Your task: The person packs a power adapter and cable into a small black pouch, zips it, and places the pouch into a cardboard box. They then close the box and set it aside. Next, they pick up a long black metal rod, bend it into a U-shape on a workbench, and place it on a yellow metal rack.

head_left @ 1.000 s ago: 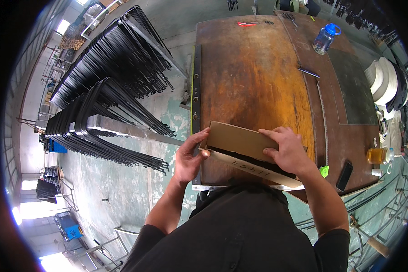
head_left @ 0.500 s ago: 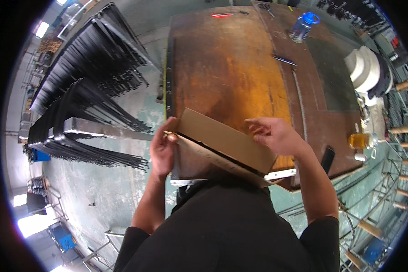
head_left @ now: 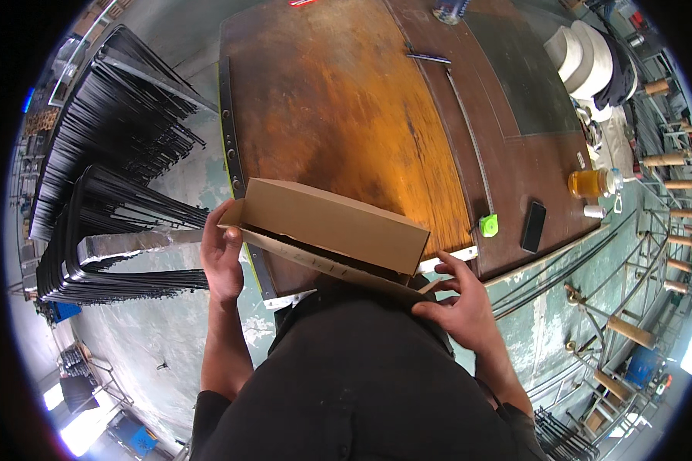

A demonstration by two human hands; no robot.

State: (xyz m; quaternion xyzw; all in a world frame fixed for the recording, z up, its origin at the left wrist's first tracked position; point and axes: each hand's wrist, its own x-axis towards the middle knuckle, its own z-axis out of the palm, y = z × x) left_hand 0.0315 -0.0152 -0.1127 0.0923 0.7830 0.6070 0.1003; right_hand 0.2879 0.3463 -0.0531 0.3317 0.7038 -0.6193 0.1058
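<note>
A long brown cardboard box [head_left: 338, 221] is tilted in front of my body, over the near edge of the table. Its lid stands slightly apart from the wall, leaving a dark gap along the length. My left hand [head_left: 221, 261] grips the left end, thumb on the near side by the end flap and fingers partly hidden behind. At the opposite end, my right hand [head_left: 467, 309] has its thumb and fingers closed about a small flap at the near corner. What lies inside the box cannot be seen.
On the wooden table [head_left: 323, 100] lie a tape measure [head_left: 488, 225] with its blade drawn out, a black phone [head_left: 533, 227] and a pen [head_left: 429, 58]. A jar of amber liquid [head_left: 588, 183] stands near the right edge. Racks of black bent rods [head_left: 115, 123] fill the left side.
My right hand has come down from above the box to its right near corner and taken hold there. The view has shifted, bringing the tape measure and the whole phone into sight.
</note>
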